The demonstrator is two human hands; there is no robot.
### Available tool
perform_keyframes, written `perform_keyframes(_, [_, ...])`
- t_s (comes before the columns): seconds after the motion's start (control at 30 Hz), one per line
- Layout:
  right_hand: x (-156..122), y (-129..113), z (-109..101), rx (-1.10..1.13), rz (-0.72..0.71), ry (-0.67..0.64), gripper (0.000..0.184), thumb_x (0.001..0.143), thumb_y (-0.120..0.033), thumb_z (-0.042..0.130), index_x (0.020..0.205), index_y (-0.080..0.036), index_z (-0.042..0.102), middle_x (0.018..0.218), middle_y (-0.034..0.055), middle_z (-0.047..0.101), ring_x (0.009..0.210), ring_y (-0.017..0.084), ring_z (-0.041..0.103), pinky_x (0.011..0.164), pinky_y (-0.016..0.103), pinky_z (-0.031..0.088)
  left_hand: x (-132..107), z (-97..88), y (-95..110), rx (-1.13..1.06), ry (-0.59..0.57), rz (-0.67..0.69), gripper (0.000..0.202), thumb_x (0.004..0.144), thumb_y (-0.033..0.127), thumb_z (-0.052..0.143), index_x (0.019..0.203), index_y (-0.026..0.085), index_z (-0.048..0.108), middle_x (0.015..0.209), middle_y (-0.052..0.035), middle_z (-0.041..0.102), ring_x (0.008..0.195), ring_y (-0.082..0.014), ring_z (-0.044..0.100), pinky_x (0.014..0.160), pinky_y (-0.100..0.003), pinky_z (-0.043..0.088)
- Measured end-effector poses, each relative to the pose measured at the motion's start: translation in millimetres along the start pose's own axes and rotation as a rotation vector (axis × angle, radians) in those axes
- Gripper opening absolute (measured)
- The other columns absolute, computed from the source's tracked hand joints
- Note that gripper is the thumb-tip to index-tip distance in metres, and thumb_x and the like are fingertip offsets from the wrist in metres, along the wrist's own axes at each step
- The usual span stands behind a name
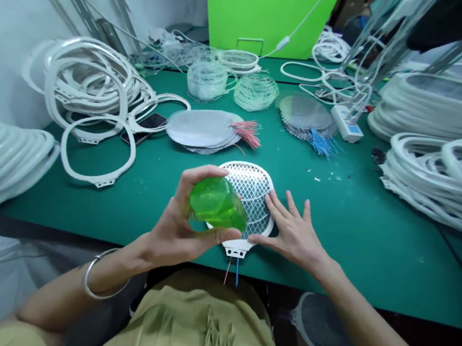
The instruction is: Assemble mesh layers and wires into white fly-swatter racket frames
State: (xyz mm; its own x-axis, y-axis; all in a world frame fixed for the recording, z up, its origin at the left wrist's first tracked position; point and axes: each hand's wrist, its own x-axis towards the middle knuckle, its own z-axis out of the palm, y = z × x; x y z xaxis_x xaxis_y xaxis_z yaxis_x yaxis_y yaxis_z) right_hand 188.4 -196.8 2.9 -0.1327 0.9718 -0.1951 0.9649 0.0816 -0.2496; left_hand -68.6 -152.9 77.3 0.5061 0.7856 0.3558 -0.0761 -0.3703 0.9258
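My left hand (183, 217) is wrapped round a see-through green lump (216, 203), rounded and shiny. It is held tilted over the left part of a white mosquito-swatter head (250, 183) and hides some of it. Inside the oval frame lies a white lattice grid. From the frame's base, near the table's front edge, hang a red wire and a blue wire (237, 273). My right hand (295, 229) is open, fingers spread, its fingertips and thumb touching the right rim of the frame.
Mesh sheets with red wires (205, 126) and mesh sheets with blue wires (303, 113) lie farther back on the green table (330, 249). White oval frames (93, 145) are piled at left, more frames (440, 107) at right. A phone (151, 122) and a power strip (346, 124) also lie there.
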Motion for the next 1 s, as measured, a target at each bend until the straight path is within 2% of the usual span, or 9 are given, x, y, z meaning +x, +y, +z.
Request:
perform_keyframes(0.17, [-3.5, -12.7, 12.7, -0.037, 0.062, -0.051, 0.107, 0.073, -0.088, 0.026, 0.152, -0.021, 0.003, 0.157, 0.0003, -0.001, 0.144, 0.033, -0.008, 0.110, 0.067, -0.004, -22.6, 8.4, -18.4, 0.186, -0.117, 0.157, 0.076, 0.071, 0.017, 0.080, 0.132, 0.031, 0.037, 0.126, -0.0072, 0.053, 0.109, -0.0274, 0.061, 0.086, -0.040, 0.058])
perform_keyframes(0.3, [-1.6, -13.3, 9.5, -0.036, 0.078, -0.072, 0.106, 0.074, -0.087, 0.025, 0.152, -0.020, 0.003, 0.157, 0.0001, -0.001, 0.144, 0.033, -0.009, 0.109, 0.068, -0.004, -35.4, 7.1, -27.2, 0.340, -0.353, -0.097, 0.062, 0.080, 0.018, 0.071, 0.132, 0.028, 0.040, 0.116, -0.0059, 0.062, 0.091, -0.0199, 0.067, 0.074, -0.029, 0.058])
perform_keyframes(0.37, [-0.9, -13.9, 7.6, -0.042, 0.082, -0.082, 0.108, 0.073, -0.088, 0.027, 0.152, -0.019, 0.003, 0.157, 0.0006, -0.002, 0.144, 0.034, -0.008, 0.109, 0.068, -0.005, -34.2, 1.6, -24.3, 0.305, -0.232, -0.144, 0.064, 0.080, 0.021, 0.073, 0.133, 0.028, 0.037, 0.114, -0.0049, 0.061, 0.086, -0.0176, 0.067, 0.072, -0.027, 0.058])
perform_keyframes(0.47, [-0.5, -14.6, 7.5, -0.065, 0.088, -0.078, 0.110, 0.071, -0.089, 0.028, 0.152, -0.019, 0.003, 0.157, 0.0014, -0.002, 0.144, 0.035, -0.008, 0.110, 0.067, -0.005, -32.4, -5.1, -22.5, 0.287, 0.031, -0.010, 0.073, 0.077, 0.024, 0.076, 0.135, 0.030, 0.032, 0.126, -0.0073, 0.054, 0.099, -0.0206, 0.065, 0.080, -0.031, 0.058])
perform_keyframes(0.53, [-0.6, -14.3, 8.6, -0.074, 0.086, -0.067, 0.109, 0.072, -0.088, 0.029, 0.152, -0.019, 0.004, 0.157, 0.0018, 0.000, 0.144, 0.036, -0.007, 0.110, 0.067, -0.004, -35.8, -6.1, -27.2, 0.371, -0.001, 0.036, 0.072, 0.077, 0.024, 0.076, 0.134, 0.030, 0.033, 0.128, -0.0075, 0.052, 0.102, -0.0217, 0.063, 0.083, -0.033, 0.057])
perform_keyframes(0.63, [-0.9, -13.0, 10.5, -0.065, 0.073, -0.055, 0.108, 0.072, -0.088, 0.030, 0.152, -0.020, 0.004, 0.158, 0.0027, 0.004, 0.144, 0.037, -0.005, 0.110, 0.068, -0.003, -42.1, -7.5, -36.7, 0.485, -0.174, -0.102, 0.063, 0.080, 0.025, 0.072, 0.133, 0.029, 0.038, 0.113, -0.0040, 0.060, 0.086, -0.0171, 0.066, 0.071, -0.027, 0.057])
perform_keyframes(0.7, [-1.1, -11.4, 12.1, -0.050, 0.064, -0.045, 0.108, 0.072, -0.087, 0.032, 0.153, -0.021, 0.005, 0.158, 0.0035, 0.005, 0.144, 0.036, -0.004, 0.110, 0.067, -0.003, -40.0, -15.4, -40.8, 0.475, -0.093, -0.180, 0.064, 0.079, 0.028, 0.073, 0.133, 0.028, 0.038, 0.111, -0.0037, 0.060, 0.080, -0.0152, 0.066, 0.066, -0.025, 0.056])
perform_keyframes(0.87, [-4.0, -6.2, 24.2, 0.049, 0.045, 0.036, 0.106, 0.074, -0.085, 0.036, 0.153, -0.023, 0.004, 0.159, 0.0058, 0.006, 0.145, 0.035, -0.002, 0.111, 0.066, -0.002, -11.9, -74.4, -61.9, 0.623, 0.492, -0.094, 0.072, 0.078, 0.037, 0.074, 0.136, 0.028, 0.032, 0.135, -0.0101, 0.046, 0.106, -0.0223, 0.062, 0.087, -0.034, 0.055])
perform_keyframes(1.0, [-10.3, -2.4, 44.4, 0.132, 0.094, 0.163, 0.102, 0.077, -0.082, 0.035, 0.154, -0.021, 0.005, 0.159, 0.0087, 0.009, 0.145, 0.033, -0.002, 0.111, 0.065, -0.003, 4.0, -123.5, -94.0, 0.835, 0.499, -0.236, 0.073, 0.078, 0.043, 0.072, 0.137, 0.025, 0.033, 0.138, -0.0114, 0.047, 0.114, -0.0271, 0.058, 0.094, -0.039, 0.050])
